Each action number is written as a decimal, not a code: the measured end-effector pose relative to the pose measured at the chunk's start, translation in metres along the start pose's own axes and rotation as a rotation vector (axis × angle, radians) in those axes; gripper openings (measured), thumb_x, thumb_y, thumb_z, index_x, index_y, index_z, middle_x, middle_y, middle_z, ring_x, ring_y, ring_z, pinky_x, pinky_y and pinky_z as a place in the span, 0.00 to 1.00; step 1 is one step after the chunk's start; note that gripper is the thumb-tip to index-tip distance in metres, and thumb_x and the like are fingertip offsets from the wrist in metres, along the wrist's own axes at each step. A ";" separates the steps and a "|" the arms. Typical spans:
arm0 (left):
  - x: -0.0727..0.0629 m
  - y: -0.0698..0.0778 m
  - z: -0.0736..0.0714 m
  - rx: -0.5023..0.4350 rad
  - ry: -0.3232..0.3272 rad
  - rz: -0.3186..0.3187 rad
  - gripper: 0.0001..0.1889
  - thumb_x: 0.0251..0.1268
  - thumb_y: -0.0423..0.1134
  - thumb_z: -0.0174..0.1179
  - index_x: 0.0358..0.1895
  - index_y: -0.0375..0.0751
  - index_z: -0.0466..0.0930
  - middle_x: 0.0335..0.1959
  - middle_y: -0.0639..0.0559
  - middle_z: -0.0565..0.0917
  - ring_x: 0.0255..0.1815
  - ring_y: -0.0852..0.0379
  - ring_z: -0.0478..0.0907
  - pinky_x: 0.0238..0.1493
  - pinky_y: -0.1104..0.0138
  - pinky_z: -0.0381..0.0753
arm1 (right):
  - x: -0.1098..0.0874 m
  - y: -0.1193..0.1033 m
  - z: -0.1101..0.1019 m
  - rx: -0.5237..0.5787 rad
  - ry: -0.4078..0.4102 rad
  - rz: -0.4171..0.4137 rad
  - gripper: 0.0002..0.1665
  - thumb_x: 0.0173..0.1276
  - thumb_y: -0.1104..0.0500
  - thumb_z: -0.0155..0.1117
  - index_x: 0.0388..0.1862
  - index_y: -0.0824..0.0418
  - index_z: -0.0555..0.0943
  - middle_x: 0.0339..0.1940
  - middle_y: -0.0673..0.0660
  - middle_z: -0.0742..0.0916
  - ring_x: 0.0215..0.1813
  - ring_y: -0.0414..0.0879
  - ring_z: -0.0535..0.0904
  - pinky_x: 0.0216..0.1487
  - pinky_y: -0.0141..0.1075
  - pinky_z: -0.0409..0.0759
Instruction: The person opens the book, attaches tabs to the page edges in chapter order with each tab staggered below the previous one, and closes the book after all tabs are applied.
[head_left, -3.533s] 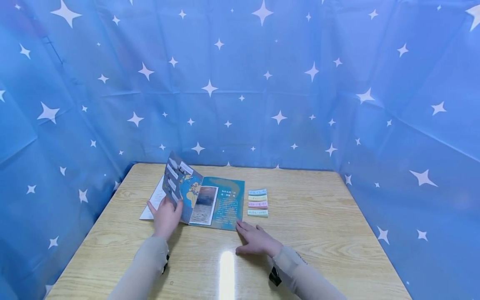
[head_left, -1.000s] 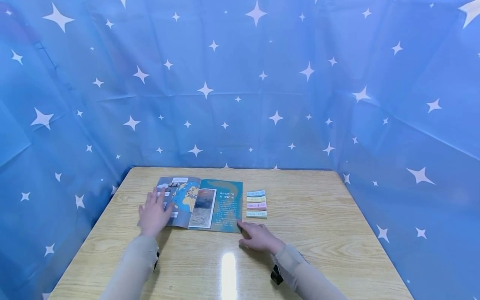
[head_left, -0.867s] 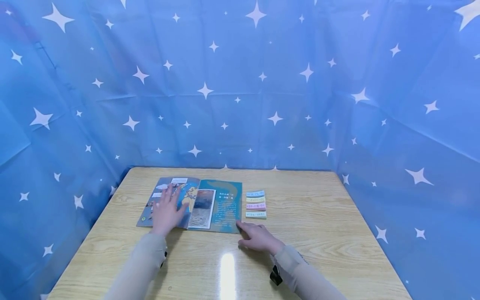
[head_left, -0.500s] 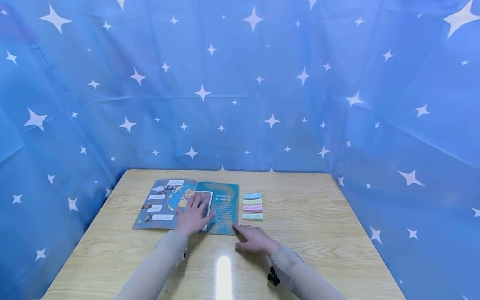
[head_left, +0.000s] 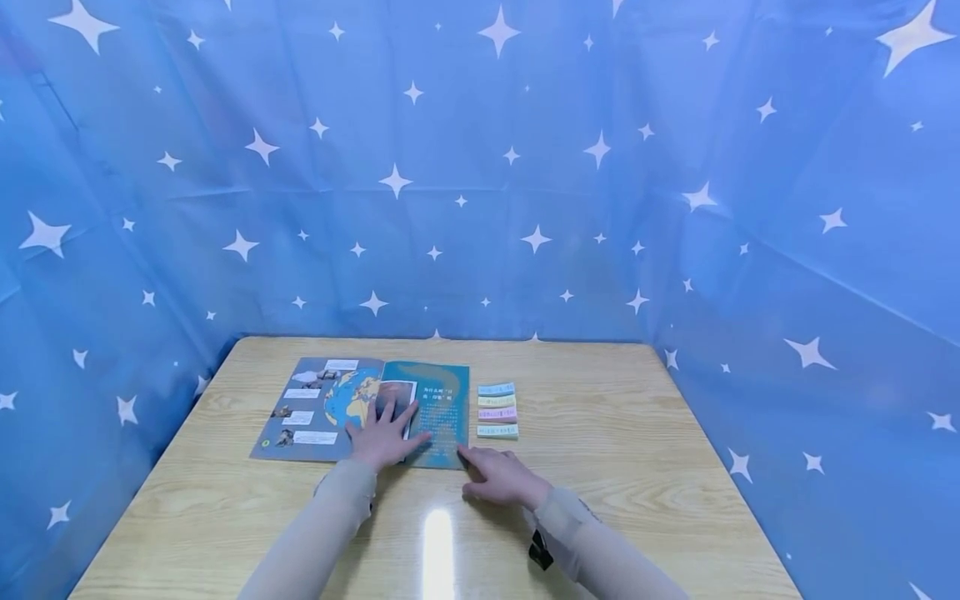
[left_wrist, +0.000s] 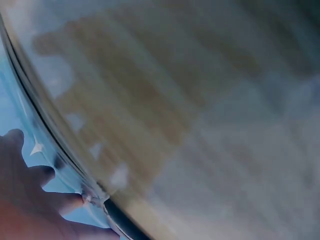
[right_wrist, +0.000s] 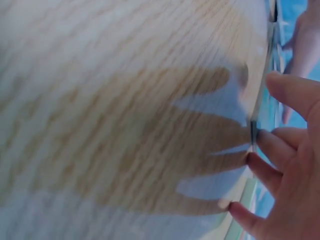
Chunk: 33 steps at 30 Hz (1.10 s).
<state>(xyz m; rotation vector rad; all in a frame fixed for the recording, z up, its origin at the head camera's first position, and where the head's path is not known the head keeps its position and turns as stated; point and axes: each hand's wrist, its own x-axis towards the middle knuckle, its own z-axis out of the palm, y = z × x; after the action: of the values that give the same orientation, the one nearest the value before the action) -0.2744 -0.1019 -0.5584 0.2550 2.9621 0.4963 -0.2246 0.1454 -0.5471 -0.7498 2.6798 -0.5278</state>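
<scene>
A booklet (head_left: 442,417) lies spread on the table, its left page (head_left: 300,417) grey with a globe map and white caption boxes, its right page teal with a photo print near the fold. Across the lower part of that photo rests my left hand (head_left: 381,442), fingers spread and covering some of it. At the booklet's lower right corner, my right hand (head_left: 504,477) touches the edge with its fingertips. The right wrist view shows this hand (right_wrist: 295,155) with fingertips at the tabletop. In the left wrist view the spread fingers (left_wrist: 40,200) appear at the lower left.
Several coloured sticky note strips (head_left: 497,414) with handwriting lie in a column just right of the booklet. The wooden table (head_left: 615,433) reaches back to a blue star-patterned curtain (head_left: 480,167). A bright light reflection lies on the front of the table.
The left hand turned the leaf down flat on the left, smoothed over that page, then moved right onto the photo. The right hand stays at the booklet's corner. The head view shifts slightly.
</scene>
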 end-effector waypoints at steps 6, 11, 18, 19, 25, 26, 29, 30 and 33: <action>-0.002 0.001 -0.001 0.025 -0.053 -0.006 0.43 0.57 0.76 0.47 0.75 0.63 0.57 0.79 0.44 0.45 0.75 0.30 0.35 0.54 0.20 0.34 | 0.002 0.003 0.003 0.029 0.007 -0.018 0.40 0.67 0.43 0.62 0.74 0.52 0.64 0.71 0.54 0.72 0.70 0.51 0.67 0.64 0.58 0.65; -0.007 0.003 -0.005 0.064 -0.072 -0.001 0.45 0.56 0.76 0.49 0.76 0.61 0.56 0.79 0.42 0.45 0.75 0.30 0.36 0.54 0.20 0.38 | 0.004 0.003 0.001 0.053 0.006 -0.059 0.35 0.68 0.45 0.61 0.71 0.53 0.69 0.69 0.54 0.74 0.69 0.51 0.69 0.65 0.55 0.67; -0.009 -0.002 -0.003 0.057 -0.127 -0.017 0.45 0.58 0.76 0.46 0.77 0.62 0.52 0.79 0.43 0.42 0.75 0.31 0.32 0.54 0.20 0.34 | 0.020 0.011 -0.021 0.115 0.214 -0.094 0.26 0.72 0.53 0.59 0.64 0.64 0.75 0.65 0.62 0.77 0.64 0.54 0.74 0.65 0.49 0.70; -0.009 -0.003 -0.003 0.056 -0.135 -0.016 0.45 0.59 0.76 0.46 0.77 0.62 0.51 0.79 0.43 0.41 0.75 0.32 0.31 0.54 0.20 0.33 | 0.023 0.014 -0.026 0.116 0.255 -0.073 0.25 0.72 0.54 0.59 0.63 0.64 0.76 0.65 0.62 0.77 0.64 0.55 0.74 0.65 0.50 0.70; -0.006 -0.005 -0.005 0.033 -0.179 -0.028 0.46 0.58 0.77 0.46 0.78 0.63 0.49 0.79 0.44 0.39 0.76 0.33 0.28 0.54 0.21 0.28 | 0.042 0.041 -0.048 0.081 0.320 0.086 0.28 0.72 0.52 0.58 0.66 0.64 0.73 0.68 0.62 0.74 0.62 0.55 0.76 0.66 0.59 0.65; -0.005 -0.006 -0.005 0.030 -0.183 -0.029 0.46 0.57 0.77 0.46 0.78 0.62 0.49 0.79 0.44 0.39 0.76 0.33 0.28 0.54 0.21 0.27 | 0.044 0.046 -0.051 0.068 0.295 0.113 0.29 0.73 0.51 0.57 0.68 0.63 0.71 0.69 0.62 0.73 0.64 0.55 0.75 0.67 0.60 0.62; 0.002 -0.009 0.000 0.030 -0.202 -0.041 0.48 0.54 0.81 0.43 0.78 0.66 0.46 0.79 0.47 0.35 0.76 0.36 0.24 0.53 0.22 0.24 | 0.051 0.058 -0.055 0.013 0.232 0.177 0.32 0.75 0.49 0.53 0.72 0.64 0.66 0.73 0.61 0.68 0.71 0.56 0.66 0.67 0.65 0.56; 0.005 -0.010 0.003 0.029 -0.200 -0.037 0.49 0.52 0.82 0.41 0.78 0.67 0.46 0.79 0.48 0.35 0.76 0.36 0.24 0.53 0.22 0.23 | 0.053 0.061 -0.056 -0.005 0.216 0.198 0.33 0.76 0.49 0.51 0.73 0.63 0.64 0.74 0.60 0.66 0.72 0.56 0.63 0.67 0.65 0.55; 0.008 -0.008 0.005 0.021 -0.200 -0.032 0.50 0.50 0.84 0.40 0.77 0.68 0.45 0.79 0.49 0.35 0.76 0.37 0.23 0.53 0.22 0.23 | 0.058 0.067 -0.059 -0.030 0.190 0.239 0.32 0.77 0.49 0.48 0.74 0.64 0.63 0.76 0.60 0.64 0.74 0.55 0.60 0.67 0.66 0.54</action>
<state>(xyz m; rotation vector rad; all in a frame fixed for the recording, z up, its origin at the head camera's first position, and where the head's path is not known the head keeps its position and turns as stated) -0.2832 -0.1066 -0.5668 0.2444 2.7734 0.4095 -0.3230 0.1826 -0.5344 -0.3942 2.9052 -0.5210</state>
